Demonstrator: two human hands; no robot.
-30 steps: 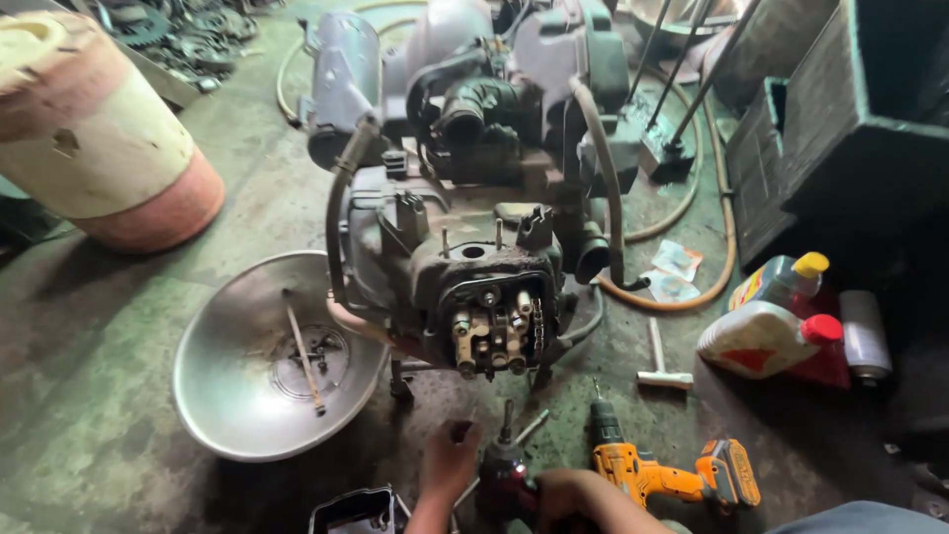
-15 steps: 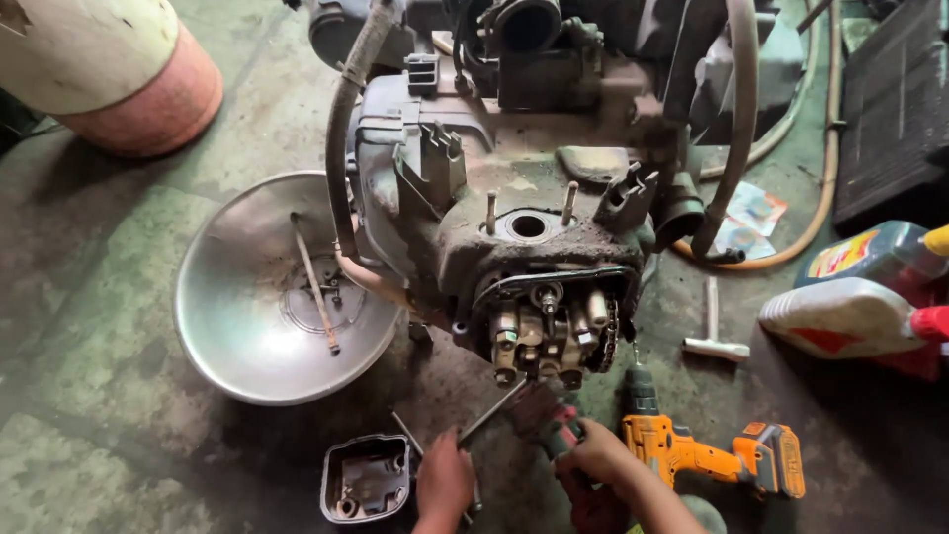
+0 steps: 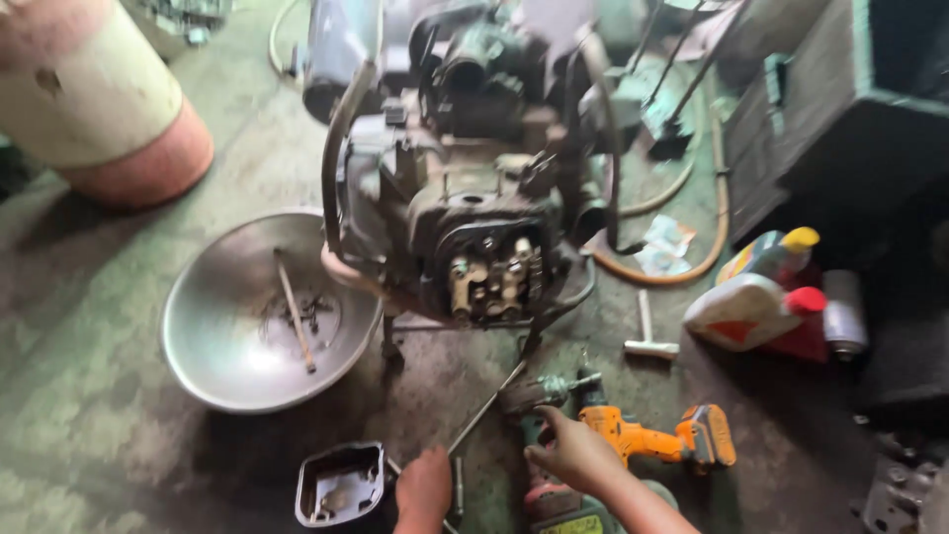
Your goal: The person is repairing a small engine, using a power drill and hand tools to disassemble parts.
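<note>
A large, greasy engine (image 3: 465,188) in a bent tube frame stands on the stained concrete floor (image 3: 89,435), its open valve end facing the viewer. At its 8 o'clock sits a wide, dull metal bowl (image 3: 213,326) holding a thin rod. At 4 o'clock lie plastic oil bottles (image 3: 756,297) with red and yellow caps. At 6 o'clock the right hand (image 3: 573,457) reaches forward, fingers curled loosely over a dark power tool (image 3: 539,435), grip not fully clamped, just beside an orange drill (image 3: 652,440). The left hand (image 3: 423,487) rests low, fingers together on a slim metal rod (image 3: 484,407); a small black cover (image 3: 341,485) lies at its 9 o'clock.
</note>
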